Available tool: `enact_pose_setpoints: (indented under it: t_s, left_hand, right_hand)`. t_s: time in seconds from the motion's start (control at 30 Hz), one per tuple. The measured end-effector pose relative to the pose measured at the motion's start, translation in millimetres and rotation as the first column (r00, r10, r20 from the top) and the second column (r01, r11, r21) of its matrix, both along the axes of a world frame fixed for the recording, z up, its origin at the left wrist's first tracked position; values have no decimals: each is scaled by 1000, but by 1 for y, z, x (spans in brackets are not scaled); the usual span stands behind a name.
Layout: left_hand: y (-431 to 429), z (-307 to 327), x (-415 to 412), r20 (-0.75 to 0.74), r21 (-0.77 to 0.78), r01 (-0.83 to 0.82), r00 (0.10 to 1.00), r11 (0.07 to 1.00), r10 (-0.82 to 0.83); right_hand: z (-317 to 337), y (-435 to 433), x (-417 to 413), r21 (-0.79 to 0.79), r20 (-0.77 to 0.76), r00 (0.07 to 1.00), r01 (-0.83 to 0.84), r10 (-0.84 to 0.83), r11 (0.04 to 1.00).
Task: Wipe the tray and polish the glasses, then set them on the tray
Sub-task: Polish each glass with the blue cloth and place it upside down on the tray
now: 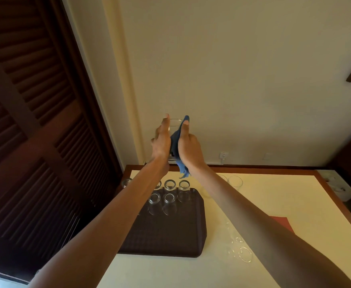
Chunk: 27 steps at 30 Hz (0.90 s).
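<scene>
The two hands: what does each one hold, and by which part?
The left hand grips the glass by its side wall. The right hand holds the blue cloth by its middle, against the glass.

Cloth (177,146): blue
Tray (170,235): dark brown, small grid texture
Glasses (169,185): clear
Tabletop (264,204): pale cream, reddish-brown wooden edge
Door (35,121): dark brown, slatted

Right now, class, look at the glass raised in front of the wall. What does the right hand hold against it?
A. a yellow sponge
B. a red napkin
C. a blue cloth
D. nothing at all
C: the right hand presses a blue cloth against the glass, which the left hand holds up from the other side.
</scene>
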State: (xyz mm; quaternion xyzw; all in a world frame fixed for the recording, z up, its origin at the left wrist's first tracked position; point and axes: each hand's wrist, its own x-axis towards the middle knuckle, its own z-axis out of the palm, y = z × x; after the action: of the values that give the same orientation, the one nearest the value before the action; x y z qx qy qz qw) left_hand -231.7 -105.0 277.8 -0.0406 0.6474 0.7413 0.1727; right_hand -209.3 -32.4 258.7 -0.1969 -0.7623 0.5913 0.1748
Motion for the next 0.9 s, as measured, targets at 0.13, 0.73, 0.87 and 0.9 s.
enact_pose_setpoints:
  t_s: [0.13,0.73,0.87,0.9]
  left_hand:
    - [1,1,-1,36,24,-12,999,1000,11]
    - [-2,13,-2,69,54,1,998,999,-5]
    - [-1,7,4,32,104,12,999,994,-16]
    - [0,7,7,22,92,6,1000,996,-8]
  right_hand:
    - [-12,-10,7,120,-43,999,-6,11,993]
    - [-12,-10,9,136,-48,997,-53,60,989]
    - [5,-4,-3,287,-198,980,38,20,957]
    - [11,0,-4,275,-182,983,39,13,961]
